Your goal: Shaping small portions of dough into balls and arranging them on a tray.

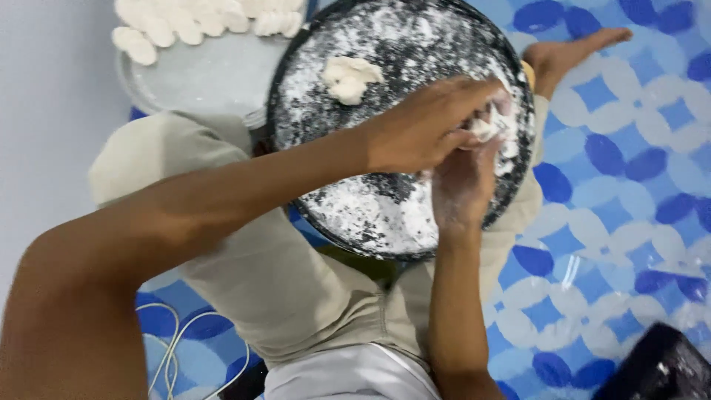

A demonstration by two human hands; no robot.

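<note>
A round black tray (296,74) dusted with white flour rests on my lap. A lump of pale dough (348,78) lies near its far side. My left hand (426,122) reaches across the tray and pinches a small piece of dough (485,127) together with my right hand (463,185), which is floured and comes up from below. Both hands meet over the tray's right part.
A grey round tray (207,78) at the upper left holds several shaped white dough pieces (178,26). I sit on a blue and white patterned mat (615,192); my bare foot (574,52) lies beyond the tray. A white cable (174,344) and a dark object (659,367) lie near.
</note>
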